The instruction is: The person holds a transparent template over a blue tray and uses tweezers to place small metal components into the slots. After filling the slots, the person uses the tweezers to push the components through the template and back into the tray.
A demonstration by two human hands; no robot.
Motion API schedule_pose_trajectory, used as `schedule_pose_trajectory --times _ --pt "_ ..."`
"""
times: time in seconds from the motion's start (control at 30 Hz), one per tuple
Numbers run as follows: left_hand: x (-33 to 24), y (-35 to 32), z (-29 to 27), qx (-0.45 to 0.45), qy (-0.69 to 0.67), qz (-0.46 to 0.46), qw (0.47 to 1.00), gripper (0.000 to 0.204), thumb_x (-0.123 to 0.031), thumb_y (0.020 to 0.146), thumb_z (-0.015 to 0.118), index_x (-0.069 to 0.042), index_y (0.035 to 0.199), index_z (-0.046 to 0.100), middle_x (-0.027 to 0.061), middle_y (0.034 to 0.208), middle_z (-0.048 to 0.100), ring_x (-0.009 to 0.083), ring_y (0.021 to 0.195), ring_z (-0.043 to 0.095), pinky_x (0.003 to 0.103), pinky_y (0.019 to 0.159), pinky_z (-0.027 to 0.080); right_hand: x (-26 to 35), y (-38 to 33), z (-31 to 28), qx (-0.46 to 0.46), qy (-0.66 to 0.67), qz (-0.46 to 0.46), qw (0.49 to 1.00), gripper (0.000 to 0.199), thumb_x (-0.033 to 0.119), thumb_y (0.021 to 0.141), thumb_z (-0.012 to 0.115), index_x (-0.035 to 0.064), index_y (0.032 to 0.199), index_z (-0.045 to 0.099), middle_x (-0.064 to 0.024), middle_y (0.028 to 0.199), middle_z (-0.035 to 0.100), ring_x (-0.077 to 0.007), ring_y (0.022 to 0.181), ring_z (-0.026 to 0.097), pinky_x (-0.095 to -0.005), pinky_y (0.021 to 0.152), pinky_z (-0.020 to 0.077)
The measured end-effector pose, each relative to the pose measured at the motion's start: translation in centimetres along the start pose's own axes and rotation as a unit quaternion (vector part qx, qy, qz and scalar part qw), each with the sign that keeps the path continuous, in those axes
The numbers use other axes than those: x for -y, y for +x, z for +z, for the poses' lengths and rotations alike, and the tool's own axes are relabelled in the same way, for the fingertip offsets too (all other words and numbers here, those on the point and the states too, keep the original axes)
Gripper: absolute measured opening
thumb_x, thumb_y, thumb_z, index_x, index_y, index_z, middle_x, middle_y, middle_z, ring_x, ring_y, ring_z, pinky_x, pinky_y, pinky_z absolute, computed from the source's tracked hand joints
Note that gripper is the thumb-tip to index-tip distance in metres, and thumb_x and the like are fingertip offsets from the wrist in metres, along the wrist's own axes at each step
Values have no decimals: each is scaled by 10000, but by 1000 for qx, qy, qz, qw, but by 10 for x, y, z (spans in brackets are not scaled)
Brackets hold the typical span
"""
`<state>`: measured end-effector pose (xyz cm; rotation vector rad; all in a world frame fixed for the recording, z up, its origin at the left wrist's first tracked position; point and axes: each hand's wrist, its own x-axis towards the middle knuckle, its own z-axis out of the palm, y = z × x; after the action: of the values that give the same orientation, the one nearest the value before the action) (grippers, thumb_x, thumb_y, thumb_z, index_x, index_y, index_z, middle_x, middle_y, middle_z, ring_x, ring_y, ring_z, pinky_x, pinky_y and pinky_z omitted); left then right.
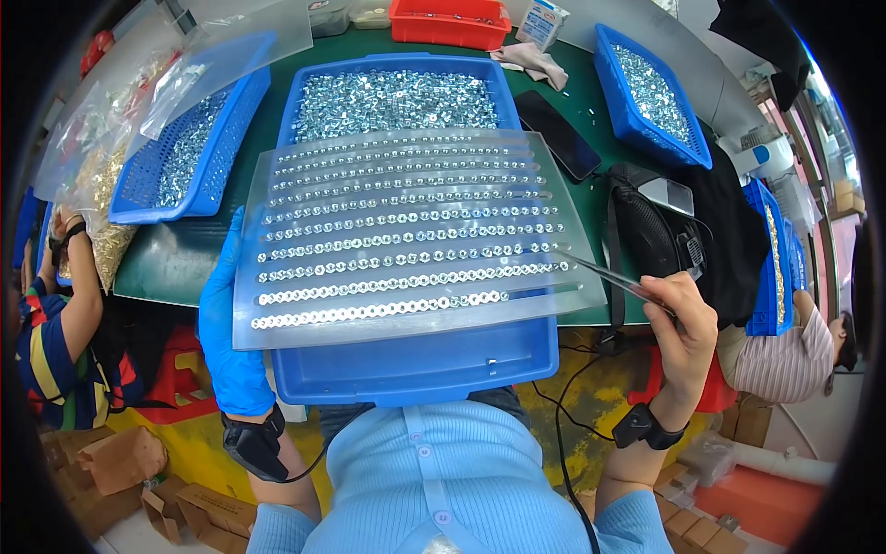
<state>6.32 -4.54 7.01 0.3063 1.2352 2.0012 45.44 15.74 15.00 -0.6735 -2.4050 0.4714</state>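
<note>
A clear plastic plate [425, 331] lies tilted across a blue tray [415, 377], its slots lined with rows of small shiny metal nut-like parts [397, 307]. The lowest row stops short of the slot's right end. My left hand [231, 346], in a blue glove, grips the plate's left edge; its thumb is partly hidden. In my bare right hand [681, 323] is a pair of metal tweezers [616, 280], pinched between thumb and fingers. The tips reach over the right end of a row; whether they hold a part is too small to tell.
Loose metal parts [397, 102] heap at the tray's far end. Blue baskets of parts stand left [198, 152] and right [651, 92]. A black phone [558, 134], a black bag [646, 217] and a red bin [449, 26] lie around. Two other people sit at the sides.
</note>
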Motion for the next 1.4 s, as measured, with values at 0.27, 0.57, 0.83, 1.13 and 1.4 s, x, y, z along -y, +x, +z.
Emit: schedule_pose_trajectory --times 0.27,0.57,0.83,1.13,1.4 --pt "-7 -2 16 -9 -93 -32 995 466 -151 1061 446 -61 1513 383 145 1439 516 220 1186 603 351 1000 528 -9 -12 24 -138 384 164 898 152 38 989 565 -33 1119 601 -92 918 668 -82 782 564 -184 558 478" --pt "-7 -1 12 12 -59 -23 998 500 -205 1046 498 -27 1500 390 123 1431 526 188 1191 596 321 1009 515 -31 -12 44 -208 611 198 737 142 174 1040 521 52 1105 549 -37 911 608 -69 737 502 -180 549 459" --pt "-6 1 3 48 -65 -17 997 530 -166 1023 533 -47 1513 368 136 1404 540 208 1199 596 331 1023 504 -18 -7 72 -195 662 260 676 173 184 1035 531 66 1158 560 -7 905 590 -68 735 476 -182 559 447" --pt "-11 7 9 51 -167 -52 983 631 -80 985 529 -75 1557 262 160 1493 448 267 1270 545 392 1091 450 -20 -12 60 -197 698 203 658 276 179 1036 529 34 1270 537 -17 945 549 -84 779 456 -192 601 450" --pt "-13 3 15 56 -179 -63 980 587 -71 990 515 -74 1535 297 137 1477 461 252 1270 544 374 1084 458 4 -2 51 -122 680 139 709 236 159 1036 529 5 1215 522 -39 939 489 -91 787 469 -194 591 469"
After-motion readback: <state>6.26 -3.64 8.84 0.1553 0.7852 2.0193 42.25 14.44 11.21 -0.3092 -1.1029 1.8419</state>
